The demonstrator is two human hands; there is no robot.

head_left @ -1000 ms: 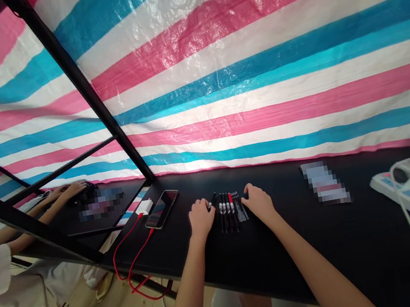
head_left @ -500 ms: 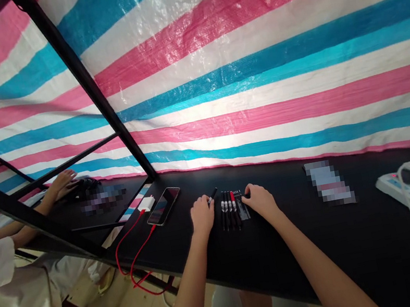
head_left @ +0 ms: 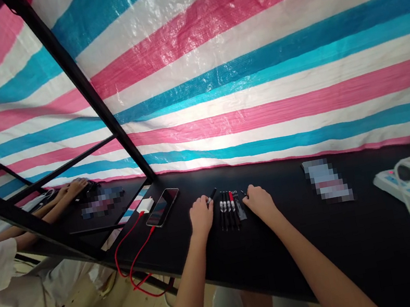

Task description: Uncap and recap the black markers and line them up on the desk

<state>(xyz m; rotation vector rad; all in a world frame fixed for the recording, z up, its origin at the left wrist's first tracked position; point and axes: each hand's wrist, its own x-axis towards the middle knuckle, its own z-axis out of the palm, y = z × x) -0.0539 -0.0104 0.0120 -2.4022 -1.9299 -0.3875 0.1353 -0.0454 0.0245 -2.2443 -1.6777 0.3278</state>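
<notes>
A black pen [head_left: 212,193] is being gripped by the left hand [head_left: 201,215]; a thin stick [head_left: 243,193], seemingly, is being pinched in the right hand [head_left: 258,202]! Between these grips a row of pens [head_left: 229,207] is being flanked, so a light touch is probably being called for.

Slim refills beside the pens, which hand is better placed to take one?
Probably the right hand: it sits just beside the slim refills, though it seems to pinch a small dark piece. The left hand, holding a black pen, is across the row of pens.
</notes>
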